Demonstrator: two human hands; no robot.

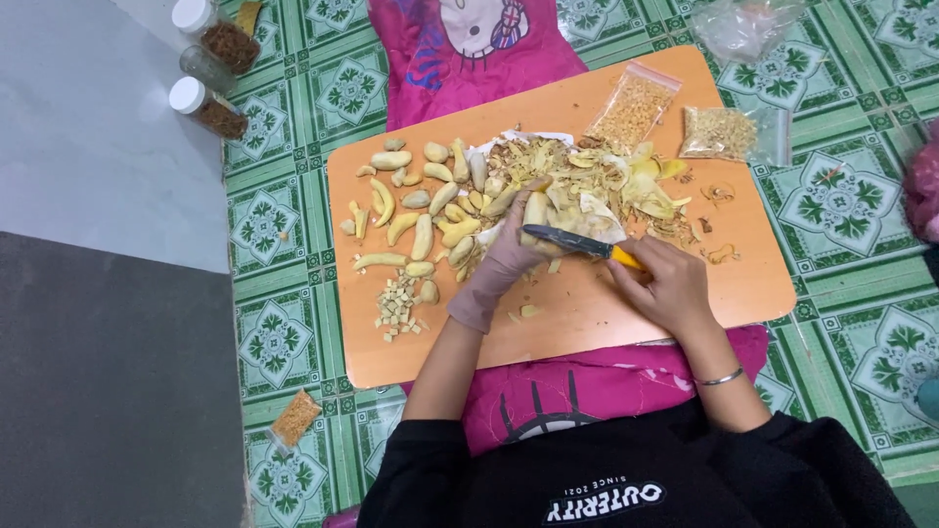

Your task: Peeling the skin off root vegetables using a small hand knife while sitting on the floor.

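Peeling station, orange board (606, 313) on the green patterned floor (841, 196).

We log: left hand (504, 256), gloved, fingers clamped on a pale peeled root piece (536, 210) at the board's middle; right hand (665, 284), bare, fingers wrapped round a yellow-handled knife (577, 242), blade against that piece. Peeled roots (421, 210) lie left, peelings (626, 186) behind, small cubes (396, 308) near the front edge.

the left hand (504, 256) wears a pale glove, fingers curled forward, forearm bare and angled up from the lap. the right hand (665, 284) is bare, fingers closed in a grip, apparently thumb-side inward, wrist bent.
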